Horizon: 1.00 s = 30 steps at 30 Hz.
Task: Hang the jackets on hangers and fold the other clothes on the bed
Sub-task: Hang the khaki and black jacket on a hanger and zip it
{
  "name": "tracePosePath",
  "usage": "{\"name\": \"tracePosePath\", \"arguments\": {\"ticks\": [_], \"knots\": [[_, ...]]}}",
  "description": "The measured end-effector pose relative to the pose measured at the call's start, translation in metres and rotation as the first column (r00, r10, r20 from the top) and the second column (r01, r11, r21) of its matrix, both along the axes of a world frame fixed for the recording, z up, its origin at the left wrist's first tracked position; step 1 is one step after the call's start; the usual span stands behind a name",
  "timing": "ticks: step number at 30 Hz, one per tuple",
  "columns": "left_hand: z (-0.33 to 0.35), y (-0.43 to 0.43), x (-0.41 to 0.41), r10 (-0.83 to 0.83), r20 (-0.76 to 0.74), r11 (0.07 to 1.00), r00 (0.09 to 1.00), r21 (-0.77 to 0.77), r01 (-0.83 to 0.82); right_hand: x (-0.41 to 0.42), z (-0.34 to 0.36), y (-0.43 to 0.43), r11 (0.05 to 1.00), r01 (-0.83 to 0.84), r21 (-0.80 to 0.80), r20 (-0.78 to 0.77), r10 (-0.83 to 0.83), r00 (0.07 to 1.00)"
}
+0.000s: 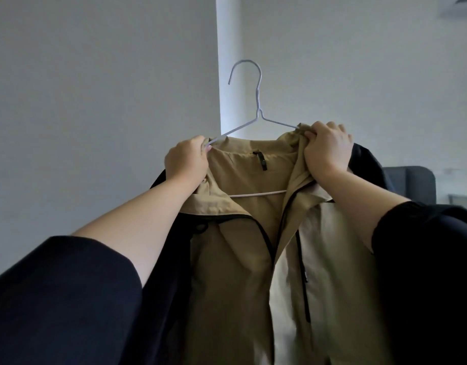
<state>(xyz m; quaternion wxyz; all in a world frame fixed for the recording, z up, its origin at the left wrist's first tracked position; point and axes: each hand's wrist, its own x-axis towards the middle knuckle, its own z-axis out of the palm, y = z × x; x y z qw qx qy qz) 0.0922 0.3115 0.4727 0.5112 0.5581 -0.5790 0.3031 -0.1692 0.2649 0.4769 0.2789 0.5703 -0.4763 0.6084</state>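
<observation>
Khaki lining faces the camera: one jacket, dark on the outside, is held up in the air against a pale wall, its front hanging unzipped. One white wire hanger sits inside the neck opening, with its lower bar showing across the lining and its hook free above, caught on nothing.

The left hand has its fingers curled and pinches the hanger's left arm at the jacket's shoulder, probably to steady the frame. The right hand has its fingers clenched round bunched collar fabric, right where the hanger's other arm disappears. It seems to be drawing that shoulder over the wire end.

Holding it high likely lets the body hang straight.

The count is one jacket, one hanger and two hands. No bed or other clothes are in view.
</observation>
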Motion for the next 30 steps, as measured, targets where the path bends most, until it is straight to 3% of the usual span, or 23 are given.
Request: {"name": "tracePosePath", "arguments": {"ticks": [8, 13, 15, 18, 22, 25, 28, 30], "knots": [[-0.169, -0.090, -0.069, -0.144, -0.052, 0.954, 0.988, 0.258, 0.153, -0.068, -0.174, -0.060, 0.962, 0.088, 0.259, -0.007, -0.089, 0.996], [-0.272, -0.139, -0.110, -0.230, -0.266, 0.866, 0.936, 0.383, 0.321, -0.106, -0.274, -0.090, 0.900, 0.138, 0.414, -0.038, -0.135, 0.990], [-0.312, -0.156, -0.120, -0.222, -0.225, 0.819, 0.949, 0.486, 0.307, -0.119, -0.312, -0.101, 0.858, 0.161, 0.487, -0.074, -0.143, 0.987], [-0.364, -0.177, -0.127, -0.160, 0.007, 0.799, 0.987, 0.588, 0.126, -0.131, -0.364, -0.119, 0.794, 0.217, 0.568, -0.147, -0.162, 0.976], [-0.410, -0.203, -0.130, -0.115, 0.018, 0.717, 0.993, 0.693, 0.071, -0.136, -0.410, -0.145, 0.746, 0.293, 0.598, -0.248, -0.175, 0.953], [-0.425, -0.222, -0.133, -0.097, -0.087, 0.673, 0.991, 0.728, 0.130, -0.136, -0.426, -0.164, 0.720, 0.262, 0.643, -0.239, -0.137, 0.961], [-0.441, -0.236, -0.143, -0.166, -0.350, 0.680, 0.922, 0.636, 0.364, -0.118, -0.440, -0.173, 0.743, 0.139, 0.654, -0.099, -0.098, 0.990], [-0.459, -0.238, -0.152, -0.242, -0.426, 0.647, 0.872, 0.599, 0.472, -0.101, -0.460, -0.173, 0.754, 0.067, 0.653, -0.109, 0.006, 0.994]]}}
